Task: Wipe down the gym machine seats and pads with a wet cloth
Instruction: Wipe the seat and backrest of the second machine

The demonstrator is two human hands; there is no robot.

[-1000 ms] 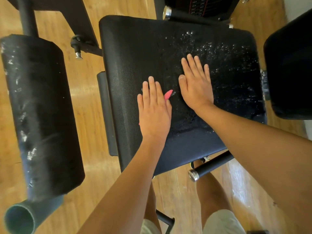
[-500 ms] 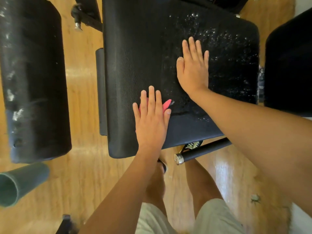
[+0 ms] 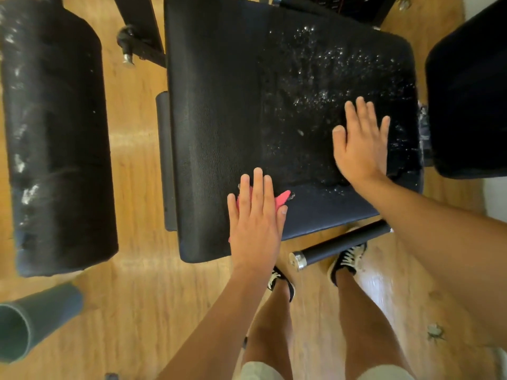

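A black padded machine seat fills the middle of the head view, its right half cracked and flecked white. My left hand lies flat with straight fingers near the seat's front edge, pressing a pink cloth onto it; only the cloth's corners show around the hand. My right hand lies flat and bare on the worn right part of the seat, fingers straight and spread.
A worn black roller pad lies to the left, another black pad to the right. A black handle bar with a chrome cap juts out under the seat's front. A grey tube end is lower left. Wooden floor and my own legs below.
My left hand slid the pink cloth back toward the seat's front edge. My right hand moved rightward across the cracked area.
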